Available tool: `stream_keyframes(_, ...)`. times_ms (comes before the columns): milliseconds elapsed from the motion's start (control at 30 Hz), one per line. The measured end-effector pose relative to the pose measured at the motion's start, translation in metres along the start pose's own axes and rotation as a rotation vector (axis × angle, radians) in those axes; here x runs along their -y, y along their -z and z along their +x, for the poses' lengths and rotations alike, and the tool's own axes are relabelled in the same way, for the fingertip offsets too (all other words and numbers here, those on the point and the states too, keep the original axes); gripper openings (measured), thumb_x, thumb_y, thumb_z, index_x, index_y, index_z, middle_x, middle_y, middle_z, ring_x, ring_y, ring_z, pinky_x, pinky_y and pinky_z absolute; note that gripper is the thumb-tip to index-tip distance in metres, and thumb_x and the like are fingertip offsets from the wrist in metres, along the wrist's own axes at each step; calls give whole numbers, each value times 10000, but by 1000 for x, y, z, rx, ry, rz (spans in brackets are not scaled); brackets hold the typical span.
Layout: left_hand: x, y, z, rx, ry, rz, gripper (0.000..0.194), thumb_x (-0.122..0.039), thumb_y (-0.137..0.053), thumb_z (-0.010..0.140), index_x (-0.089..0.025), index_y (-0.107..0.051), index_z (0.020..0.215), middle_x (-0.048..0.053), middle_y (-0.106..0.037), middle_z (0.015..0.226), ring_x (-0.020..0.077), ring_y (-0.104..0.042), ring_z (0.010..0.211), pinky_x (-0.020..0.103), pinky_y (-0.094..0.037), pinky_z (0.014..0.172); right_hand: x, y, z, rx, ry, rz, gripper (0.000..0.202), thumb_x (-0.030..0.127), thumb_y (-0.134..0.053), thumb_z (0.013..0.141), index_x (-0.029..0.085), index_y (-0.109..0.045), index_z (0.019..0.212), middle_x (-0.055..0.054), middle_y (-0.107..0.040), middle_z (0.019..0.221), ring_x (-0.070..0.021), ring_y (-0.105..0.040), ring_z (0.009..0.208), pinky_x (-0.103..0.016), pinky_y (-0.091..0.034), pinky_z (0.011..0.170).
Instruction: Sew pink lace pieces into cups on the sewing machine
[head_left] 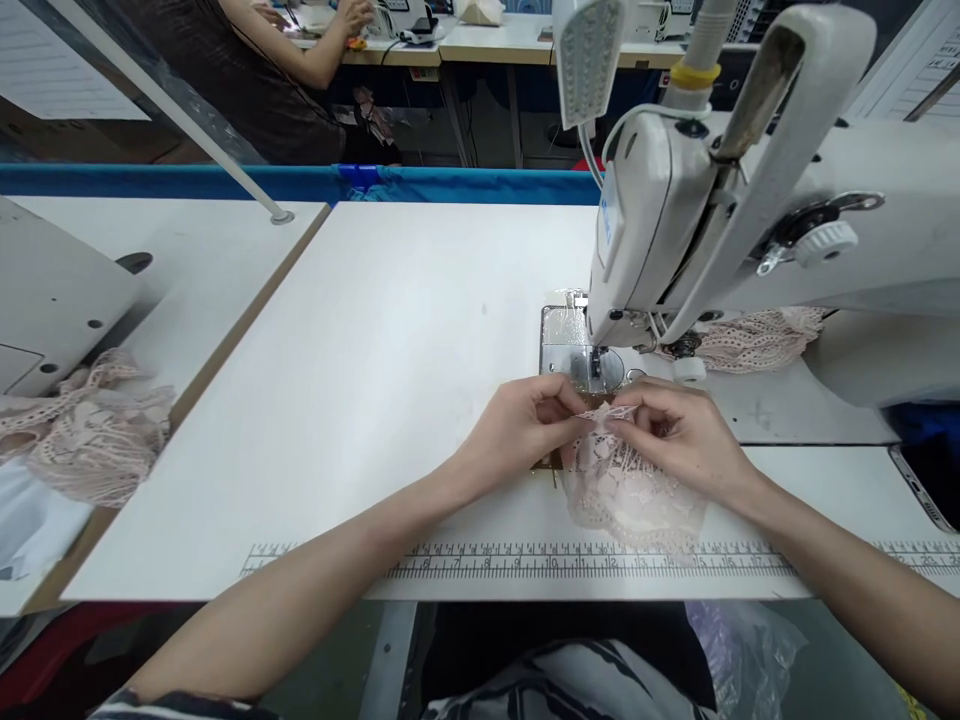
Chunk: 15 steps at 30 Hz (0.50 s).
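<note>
The pale pink lace [626,500] hangs toward the near edge of the desk [375,380] from its top edge, pinched by the fingers of both hands, equally near, beside the presser foot [596,368].

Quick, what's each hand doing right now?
Left hand: closed, pinching the lace by its top edge.
Right hand: closed, pinching the same lace's top edge.

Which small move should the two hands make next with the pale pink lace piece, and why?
Probably ease the pinched top edge of the pale pink lace piece a little forward, toward the small metal presser foot of the white sewing machine. The left hand and right hand both pinch that edge, which seems to lie just on the near side of the foot.
</note>
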<state>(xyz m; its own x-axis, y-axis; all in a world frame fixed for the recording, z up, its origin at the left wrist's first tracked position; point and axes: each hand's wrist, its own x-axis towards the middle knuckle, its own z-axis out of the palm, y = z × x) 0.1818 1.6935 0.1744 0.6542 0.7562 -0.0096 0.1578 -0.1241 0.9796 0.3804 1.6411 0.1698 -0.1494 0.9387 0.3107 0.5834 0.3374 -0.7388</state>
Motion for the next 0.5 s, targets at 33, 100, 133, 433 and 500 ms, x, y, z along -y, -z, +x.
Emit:
stream_keyframes(33,0,-1,0,-5,-8,-11,136,-273,-631,865,-166,-570,809,-6,-644,622,108,-605,544,220,-490,507,0,0,0,-21,11,-6,113,261,-662,839,200,-686,931,46,-569,581,-85,-493,462,-222,-445,452)
stream_keyframes(100,2,-2,-1,-65,-121,71,93,-218,-648,845,-161,-583,810,12,-674,723,117,-644,641,225,-526,569,0,0,-1,-35,48,-18,123,245,-650,848,193,-677,956,32,-610,618,-95,-545,501,-220,-478,463)
stream_keyframes(133,4,-3,-1,-111,-215,167,77,-192,-652,837,-161,-587,809,8,-668,744,111,-640,656,217,-523,573,0,0,-2,-38,85,-33,116,235,-637,856,189,-671,957,9,-655,694,-100,-578,540,-220,-495,474)
stream_keyframes(433,20,-6,2,-384,-784,839,77,-110,-523,898,-172,-515,853,-40,-579,687,65,-483,530,179,-383,458,-12,-3,-9,-83,384,-256,247,147,-555,902,160,-537,1147,-4,-692,759,-86,-604,529,-204,-505,471)
stream_keyframes(500,20,-6,2,-383,-772,847,79,-109,-506,902,-174,-509,859,-41,-580,685,65,-484,526,182,-387,464,-12,-3,-9,-84,432,-282,245,138,-555,904,164,-520,1145,-8,-699,799,-71,-589,510,-194,-490,459)
